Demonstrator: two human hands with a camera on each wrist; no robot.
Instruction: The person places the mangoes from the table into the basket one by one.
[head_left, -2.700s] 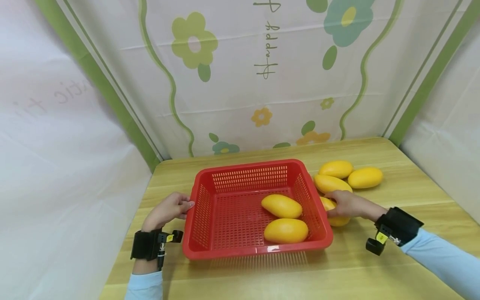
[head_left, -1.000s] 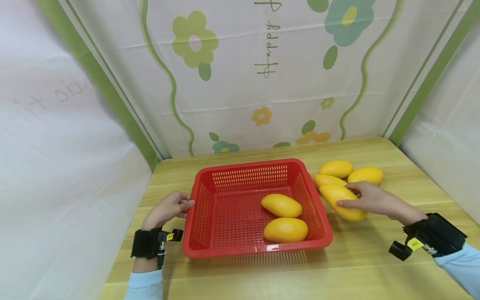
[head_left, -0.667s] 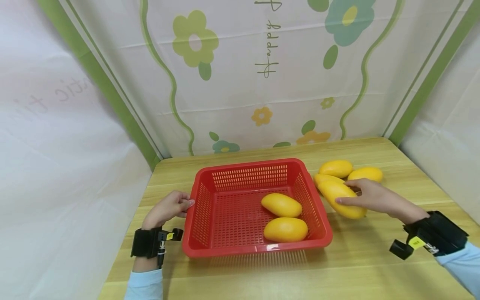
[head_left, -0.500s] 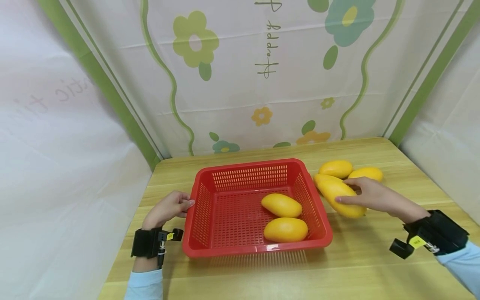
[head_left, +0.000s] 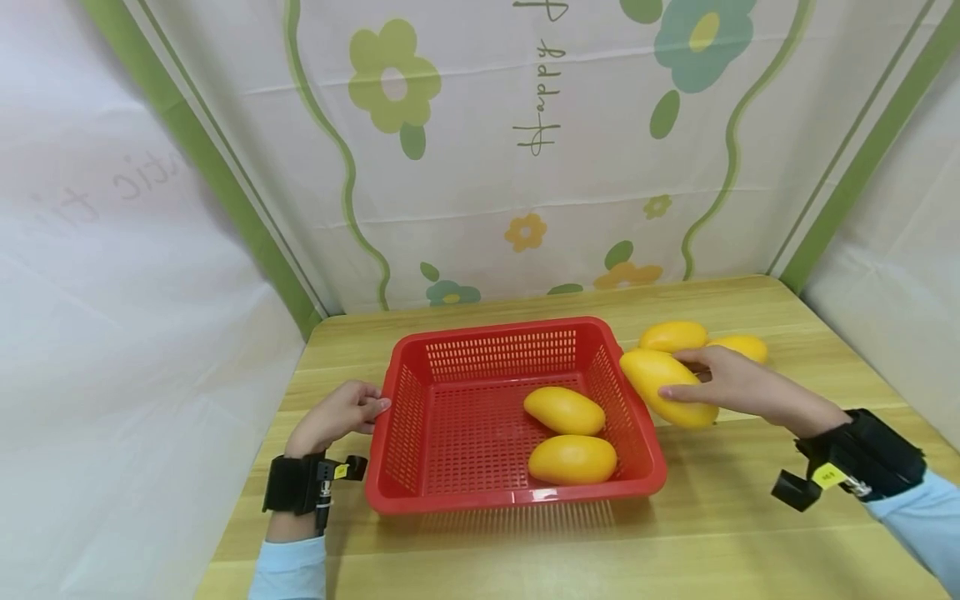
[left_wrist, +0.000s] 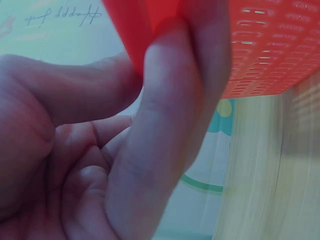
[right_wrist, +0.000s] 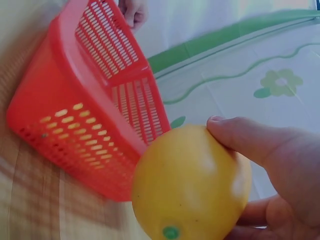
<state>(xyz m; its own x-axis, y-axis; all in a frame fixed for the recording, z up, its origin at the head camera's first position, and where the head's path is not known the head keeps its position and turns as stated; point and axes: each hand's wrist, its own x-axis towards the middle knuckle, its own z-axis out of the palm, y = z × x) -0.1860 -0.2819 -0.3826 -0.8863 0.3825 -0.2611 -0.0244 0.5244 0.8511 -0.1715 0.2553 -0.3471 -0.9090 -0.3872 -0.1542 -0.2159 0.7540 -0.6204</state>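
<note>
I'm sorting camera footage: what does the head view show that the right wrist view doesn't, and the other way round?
Only the head view shows the black wristbands and two loose mangoes on the table.

Only the right wrist view shows the green spot on the held mango and the slotted outer face of the red basket.

Both show the left grip at the basket's rim, the right grip on that mango, and the flowered curtain.

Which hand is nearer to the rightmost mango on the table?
The right hand is nearer: gripping another mango, it partly covers the rightmost mango in the head view. The left hand holds the left rim of the red basket, with the basket in between.
</note>
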